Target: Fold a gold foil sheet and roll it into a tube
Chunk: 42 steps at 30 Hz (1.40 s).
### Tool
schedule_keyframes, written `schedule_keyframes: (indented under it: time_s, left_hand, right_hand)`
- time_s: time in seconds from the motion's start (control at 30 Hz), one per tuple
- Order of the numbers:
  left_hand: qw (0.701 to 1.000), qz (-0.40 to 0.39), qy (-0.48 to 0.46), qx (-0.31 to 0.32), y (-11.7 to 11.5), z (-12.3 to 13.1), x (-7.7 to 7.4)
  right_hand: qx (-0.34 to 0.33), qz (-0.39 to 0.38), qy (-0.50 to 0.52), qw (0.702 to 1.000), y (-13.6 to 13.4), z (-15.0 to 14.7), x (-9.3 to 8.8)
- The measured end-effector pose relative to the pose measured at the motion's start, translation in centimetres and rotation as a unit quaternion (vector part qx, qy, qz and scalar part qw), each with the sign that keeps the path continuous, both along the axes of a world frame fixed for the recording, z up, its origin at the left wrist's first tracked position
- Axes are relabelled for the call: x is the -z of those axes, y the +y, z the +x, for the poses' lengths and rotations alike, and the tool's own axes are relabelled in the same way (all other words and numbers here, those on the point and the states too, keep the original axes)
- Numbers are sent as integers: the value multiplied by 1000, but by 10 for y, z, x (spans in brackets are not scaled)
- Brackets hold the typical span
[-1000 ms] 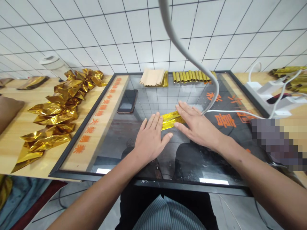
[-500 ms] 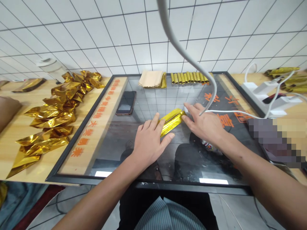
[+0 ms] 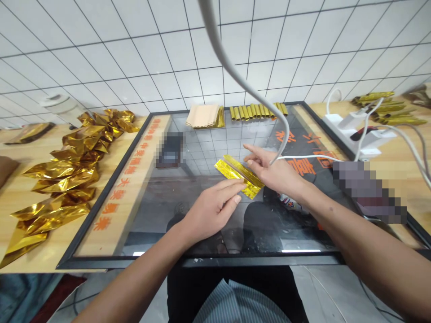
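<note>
Prob. mid-crease: L hand (image 3: 210, 211), fingers pressed together, lies on gold foil strip (image 3: 227, 169) mid glass top (image 3: 198, 154), R hand (image 3: 281, 169) at its far edge, index out, can't tell if pinching; next move prob. needs folds kept flat.

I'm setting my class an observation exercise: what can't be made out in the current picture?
All in the head view:
Gold foil: partly hidden beneath left hand.
Dark rectangular item: details lost to pixelation.
Purplish item: also pixelated.
Grey cable: upper end cut off by top edge.
</note>
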<state>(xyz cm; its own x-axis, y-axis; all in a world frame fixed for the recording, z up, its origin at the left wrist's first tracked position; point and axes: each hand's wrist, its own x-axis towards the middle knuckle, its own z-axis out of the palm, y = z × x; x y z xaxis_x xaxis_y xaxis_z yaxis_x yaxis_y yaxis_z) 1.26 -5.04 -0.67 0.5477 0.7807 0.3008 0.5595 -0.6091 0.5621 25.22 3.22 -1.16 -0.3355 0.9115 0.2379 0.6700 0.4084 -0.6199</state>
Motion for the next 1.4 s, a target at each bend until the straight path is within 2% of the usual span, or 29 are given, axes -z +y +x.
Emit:
schedule_keyframes:
  time_s: [0.13, 0.27, 0.37, 0.43, 0.5, 0.6, 0.7, 0.83, 0.9, 1.13, 1.27, 1.4]
  left_hand:
    - [994, 90, 65, -25, 26, -8, -6]
    - [970, 125, 206, 44, 59, -7, -6]
    - [957, 115, 262, 56, 70, -1, 1]
    - [954, 111, 278, 33, 71, 5, 6]
    - [949, 111, 295, -22, 69, 10, 10]
    - [930, 112, 329, -120, 65, 17, 11]
    - [915, 114, 350, -164, 63, 21, 11]
    - [914, 107, 354, -170, 62, 21, 11]
    - [915, 100, 356, -163, 63, 20, 11]
    - [917, 89, 355, -158, 63, 19, 8]
    - [920, 93, 346, -158, 61, 18, 8]
    - [932, 135, 309, -135, 58, 14, 13]
  right_hand:
    - [-3, 7, 42, 999, 6, 2, 4]
    - [9, 34, 20, 999, 7, 4, 3]
    - [12, 51, 15, 999, 6, 4, 1]
    - [22, 61, 17, 998, 6, 4, -1]
    - [25, 76, 13, 997, 6, 4, -1]
    - [2, 117, -4, 993, 5, 4, -2]
    - [-22, 127, -37, 991, 0, -2, -2]
    - [-106, 85, -101, 986, -12, -20, 0]
    - [-117, 77, -129, 982, -15, -30, 3]
    - [-96, 62, -184, 976, -11, -34, 16]
    - [-91, 67, -212, 971, -8, -28, 17]
    - [-99, 70, -221, 968, -8, -26, 15]
